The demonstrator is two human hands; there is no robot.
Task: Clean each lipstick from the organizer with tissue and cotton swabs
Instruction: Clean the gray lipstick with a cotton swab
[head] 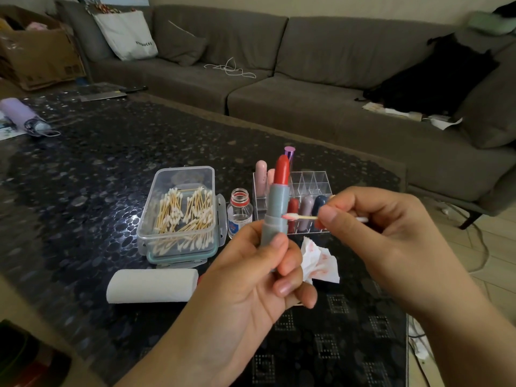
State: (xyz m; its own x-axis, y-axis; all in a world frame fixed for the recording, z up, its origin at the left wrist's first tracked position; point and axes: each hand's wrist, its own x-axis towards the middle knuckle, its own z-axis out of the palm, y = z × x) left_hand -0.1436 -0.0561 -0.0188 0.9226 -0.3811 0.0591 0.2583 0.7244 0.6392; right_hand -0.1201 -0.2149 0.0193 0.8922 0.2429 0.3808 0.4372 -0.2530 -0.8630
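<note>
Gripping lipstick point(276, 208) in left fingers point(282, 255); right fingers point(329, 216) press swab point(300, 217) against it

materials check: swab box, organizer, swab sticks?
Swab box: clear, glossy, likely plastic; the swabs show through its walls, and the rim seal looks teal.
Organizer: clear, hard-edged dividers, probably acrylic, though glass can't be ruled out.
Swab sticks: tan and matte, looks like wood or bamboo; white fluffy tips look like cotton.

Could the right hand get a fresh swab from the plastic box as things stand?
Probably not yet: the right hand is pinching a cotton swab against the lipstick, which the left hand holds. The plastic box stands open.
</note>
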